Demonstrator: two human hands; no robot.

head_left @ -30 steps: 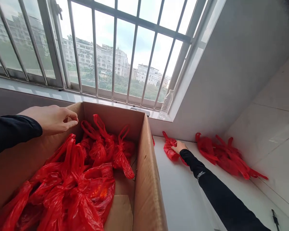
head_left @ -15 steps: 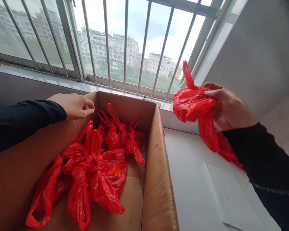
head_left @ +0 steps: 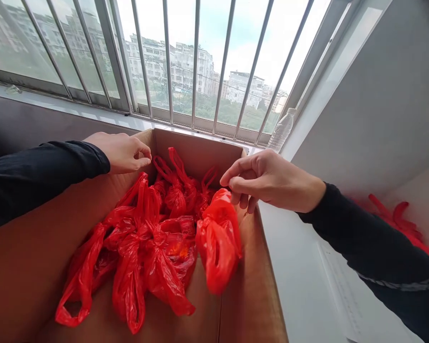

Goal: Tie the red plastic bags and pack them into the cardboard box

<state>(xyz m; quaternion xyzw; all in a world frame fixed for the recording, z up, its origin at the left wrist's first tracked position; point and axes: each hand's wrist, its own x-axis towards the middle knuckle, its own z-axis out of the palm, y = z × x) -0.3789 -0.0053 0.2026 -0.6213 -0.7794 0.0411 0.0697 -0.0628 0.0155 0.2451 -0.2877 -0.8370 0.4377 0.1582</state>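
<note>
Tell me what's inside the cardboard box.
The cardboard box holds a pile of knotted red bags; a loose bag hangs just below the right hand. Bare floor shows in front; the rest, and the bags' contents, are covered.

A plain upper-floor room in a city building, seemingly used for packing; a barred window [head_left: 196,62] looks out on apartment blocks [head_left: 153,57]; the wall [head_left: 379,95] is bare grey; a white worktop [head_left: 296,267] runs below the sill, a cardboard box [head_left: 250,267] of knotted red bags [head_left: 153,238] at its left edge; a water bottle [head_left: 281,132] stands in the sill's right corner.
</note>
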